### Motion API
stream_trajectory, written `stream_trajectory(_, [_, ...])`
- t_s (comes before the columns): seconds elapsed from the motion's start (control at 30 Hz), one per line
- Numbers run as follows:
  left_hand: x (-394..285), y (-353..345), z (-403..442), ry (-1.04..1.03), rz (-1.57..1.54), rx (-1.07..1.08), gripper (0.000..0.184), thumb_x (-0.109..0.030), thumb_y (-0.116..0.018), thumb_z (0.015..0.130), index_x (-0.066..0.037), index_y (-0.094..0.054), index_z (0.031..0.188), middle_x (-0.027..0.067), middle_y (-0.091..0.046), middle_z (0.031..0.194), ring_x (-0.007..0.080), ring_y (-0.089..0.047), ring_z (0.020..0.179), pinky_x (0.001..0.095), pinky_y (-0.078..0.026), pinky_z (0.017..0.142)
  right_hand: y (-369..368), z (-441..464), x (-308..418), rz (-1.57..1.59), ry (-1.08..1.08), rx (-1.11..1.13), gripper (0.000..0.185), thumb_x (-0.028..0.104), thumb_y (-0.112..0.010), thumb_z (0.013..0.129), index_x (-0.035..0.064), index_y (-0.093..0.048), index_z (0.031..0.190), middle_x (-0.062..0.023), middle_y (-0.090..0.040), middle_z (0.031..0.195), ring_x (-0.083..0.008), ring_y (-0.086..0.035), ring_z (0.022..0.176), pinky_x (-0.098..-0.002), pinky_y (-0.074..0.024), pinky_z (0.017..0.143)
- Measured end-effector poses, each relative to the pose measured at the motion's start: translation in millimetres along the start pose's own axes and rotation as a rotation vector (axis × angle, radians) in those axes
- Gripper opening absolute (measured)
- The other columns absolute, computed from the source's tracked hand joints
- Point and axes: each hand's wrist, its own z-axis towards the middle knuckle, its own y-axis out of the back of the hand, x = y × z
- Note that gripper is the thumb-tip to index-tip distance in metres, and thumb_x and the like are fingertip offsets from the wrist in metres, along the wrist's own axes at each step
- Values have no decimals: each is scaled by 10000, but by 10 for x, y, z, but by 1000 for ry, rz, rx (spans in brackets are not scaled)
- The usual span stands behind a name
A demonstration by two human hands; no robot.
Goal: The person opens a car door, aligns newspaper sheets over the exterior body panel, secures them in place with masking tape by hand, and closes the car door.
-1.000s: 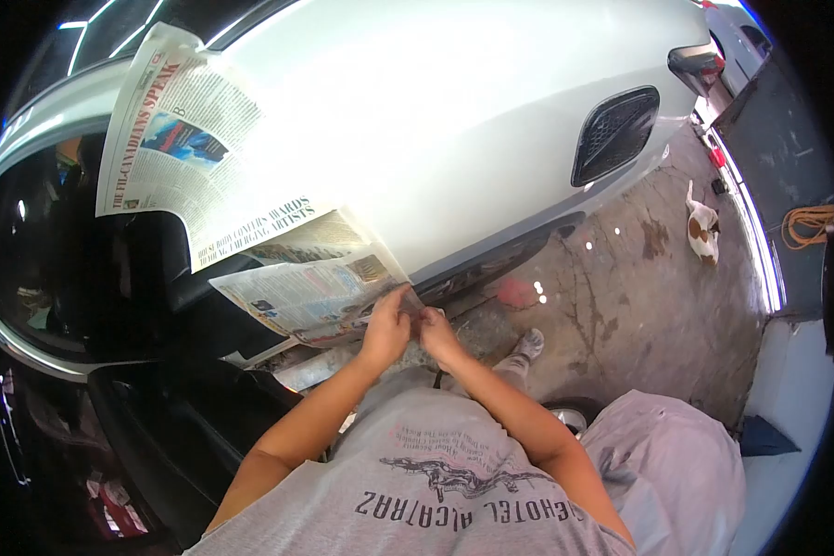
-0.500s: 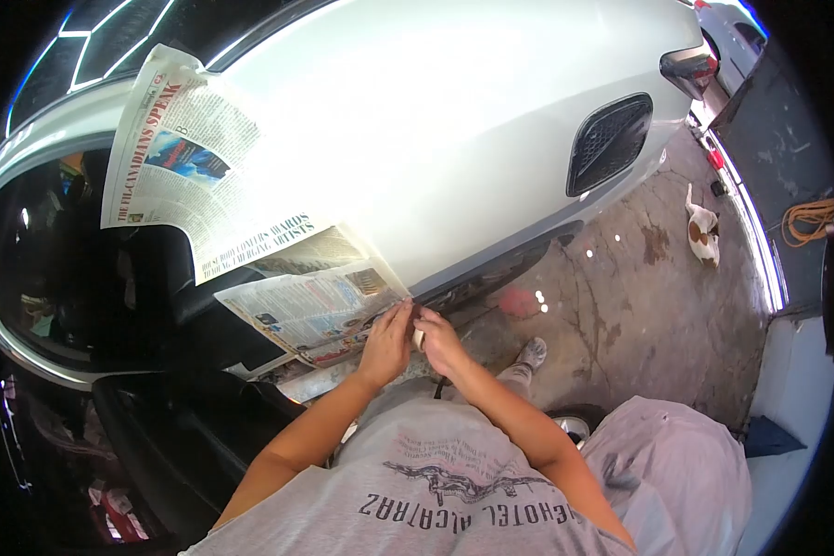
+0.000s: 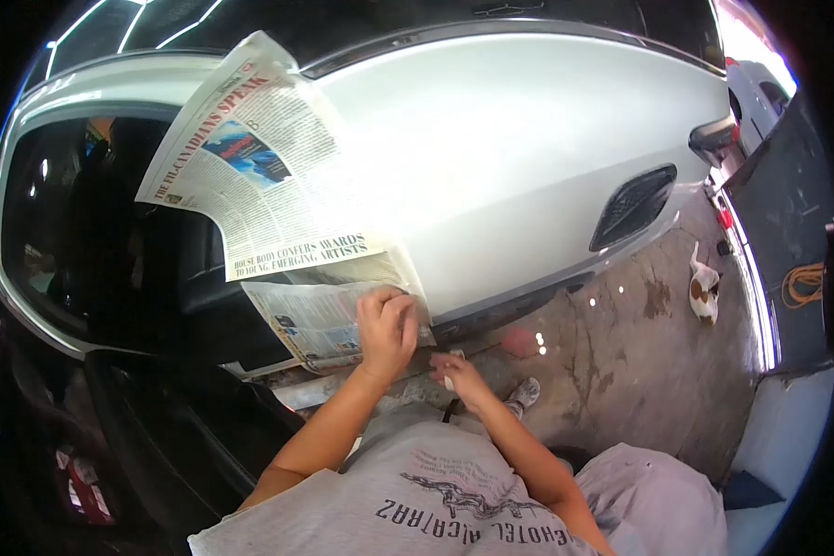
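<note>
Two sheets of newspaper cover part of the white car's rear side: an upper newspaper sheet point(image 3: 292, 199) spread over the body panel, and a lower newspaper sheet point(image 3: 310, 320) by the door opening. Over the right part of the lower sheet is my left hand point(image 3: 385, 329), its fingers curled and pressed together; whatever is in them is hidden. Lower and to the right, my right hand point(image 3: 463, 380) is closed around a small pale roll, apparently masking tape, mostly covered by the fingers. A gap separates the two hands.
The white car body point(image 3: 491, 167) fills the upper middle, with a dark vent point(image 3: 634, 208) near its end. The dark door opening point(image 3: 111, 241) lies left. A white-and-brown animal point(image 3: 703, 289) is on the concrete floor point(image 3: 612, 334). An orange coiled cord point(image 3: 803, 285) lies at right.
My hands were together at the lower sheet's corner and are now apart. The left has moved up over the paper, the right down and to the right. The view has shifted.
</note>
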Motion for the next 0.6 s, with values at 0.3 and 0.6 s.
stream_trajectory(0.3, [98, -12, 24, 261, -112, -160, 199, -15, -608, 895, -22, -569, 1090, 185, -539, 1122, 354, -493, 1064, 461, -388, 970, 526, -1103, 51, -500, 18, -200, 522, 195, -658, 1001, 44, -516, 1480, -106, -668, 1056, -147, -628, 885, -290, -494, 766])
stream_trajectory(0.6, [-106, -187, 143, 378, 2, -357, 445, -123, -562, 988, 38, -461, 1391, 247, -478, 1299, 391, -455, 1221, 477, -334, 1114, 1161, -1375, 521, -753, 181, -166, 500, 193, -658, 990, 30, -516, 1441, -60, -654, 938, -128, -598, 763, -304, -500, 689])
